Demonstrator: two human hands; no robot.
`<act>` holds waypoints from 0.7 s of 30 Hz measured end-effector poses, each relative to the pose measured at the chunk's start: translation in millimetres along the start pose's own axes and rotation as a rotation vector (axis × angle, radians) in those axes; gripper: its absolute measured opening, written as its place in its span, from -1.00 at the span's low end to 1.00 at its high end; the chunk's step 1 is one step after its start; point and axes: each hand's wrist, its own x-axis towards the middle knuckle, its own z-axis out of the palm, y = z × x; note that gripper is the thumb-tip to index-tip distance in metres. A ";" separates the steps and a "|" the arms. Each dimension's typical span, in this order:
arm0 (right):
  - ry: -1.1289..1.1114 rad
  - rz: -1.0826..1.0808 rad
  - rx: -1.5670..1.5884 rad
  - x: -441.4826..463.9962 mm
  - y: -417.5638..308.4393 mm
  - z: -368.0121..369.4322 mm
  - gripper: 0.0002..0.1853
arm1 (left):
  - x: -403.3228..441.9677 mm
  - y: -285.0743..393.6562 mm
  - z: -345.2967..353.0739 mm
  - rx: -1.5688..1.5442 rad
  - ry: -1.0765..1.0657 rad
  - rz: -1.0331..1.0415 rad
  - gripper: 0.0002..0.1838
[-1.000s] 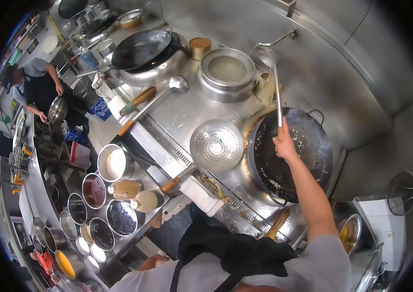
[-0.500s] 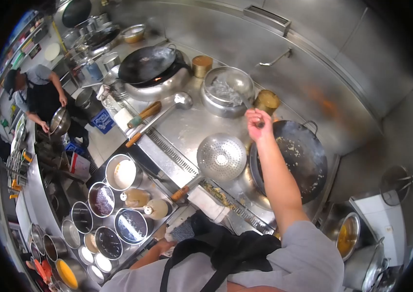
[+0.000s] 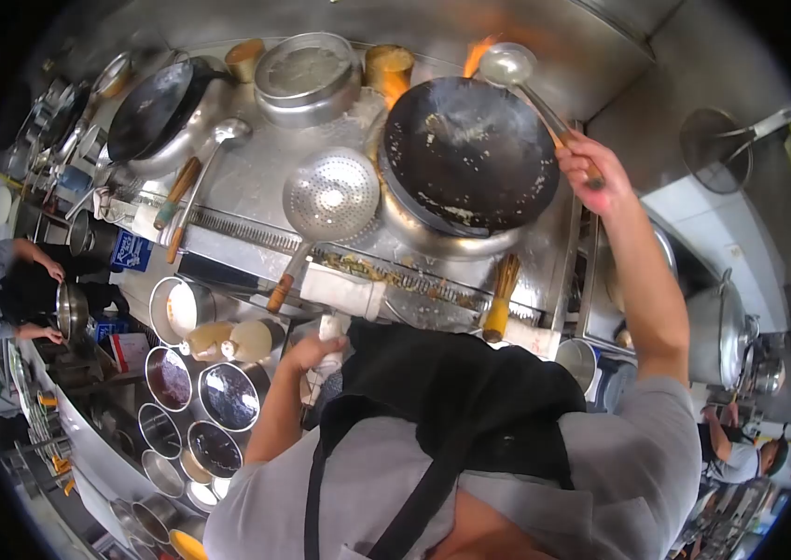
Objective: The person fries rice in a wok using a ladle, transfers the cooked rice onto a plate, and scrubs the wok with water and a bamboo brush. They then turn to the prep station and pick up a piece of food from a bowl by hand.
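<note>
My right hand (image 3: 595,174) is closed round the wooden handle of a ladle (image 3: 507,65), whose bowl is above the far rim of the wok. The black wok (image 3: 484,173) sits on the burner with small pale bits of food scattered inside and light smoke over it. My left hand (image 3: 314,352) is closed on a white cloth (image 3: 332,329), near the front edge of the stove. Left of the wok, a perforated strainer (image 3: 332,193) with a wooden handle lies on the steel top, near a folded white towel (image 3: 343,289).
Flames (image 3: 479,56) rise behind the wok. A water-filled pot (image 3: 307,79), a second wok (image 3: 155,107) and another ladle (image 3: 228,133) are to the left. A brush (image 3: 501,303) lies near the front edge. Sauce pots (image 3: 230,396) and bottles (image 3: 249,342) stand at lower left. Other people (image 3: 32,280) work nearby.
The view has turned. My right hand has carried the ladle from the water pot to the wok's right side. My left hand, lower before, has come up toward the stove edge with the cloth.
</note>
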 end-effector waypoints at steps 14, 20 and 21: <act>0.196 0.289 -0.207 -220.2 43.8 -86.9 -0.19 | 12.7 56.4 92.8 0.236 -0.132 -0.154 -0.67; -0.041 0.279 0.141 -103.9 111.8 -121.2 -0.19 | 16.8 -29.1 83.9 0.421 0.037 -0.199 -0.56; -0.050 0.241 0.068 -80.6 121.6 -119.2 -0.17 | 7.7 -43.2 76.9 0.463 0.058 -0.313 -0.51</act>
